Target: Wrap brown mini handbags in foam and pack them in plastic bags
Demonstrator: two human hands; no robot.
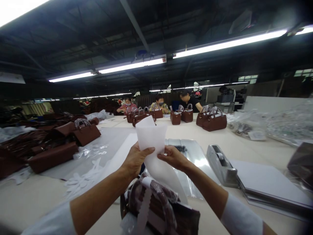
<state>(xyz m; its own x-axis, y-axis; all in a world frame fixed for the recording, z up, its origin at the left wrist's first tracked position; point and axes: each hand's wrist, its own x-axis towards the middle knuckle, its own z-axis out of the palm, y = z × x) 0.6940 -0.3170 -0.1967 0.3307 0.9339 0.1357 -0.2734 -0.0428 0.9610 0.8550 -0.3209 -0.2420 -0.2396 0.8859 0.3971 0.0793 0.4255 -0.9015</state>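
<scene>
A curled white sheet (154, 140) stands upright between my two hands, above a dark brown handbag (181, 213). My left hand (137, 158) grips the sheet's left side, thumb across its front. On the right side, my right hand (174, 157) pinches the same sheet between thumb and fingers. The bag lies close to me at the bottom of the view, its handles (162, 199) wrapped in clear plastic, with a white strip hanging over them. The sheet's lower part curves down behind the handles.
A tape dispenser (222, 166) and stacked white boards (271, 182) lie right, beside clear plastic sheets (195, 163). Brown bags (85, 133) and white cut-outs (83, 179) lie left. More bags (215, 120) stand farther back, where several people sit.
</scene>
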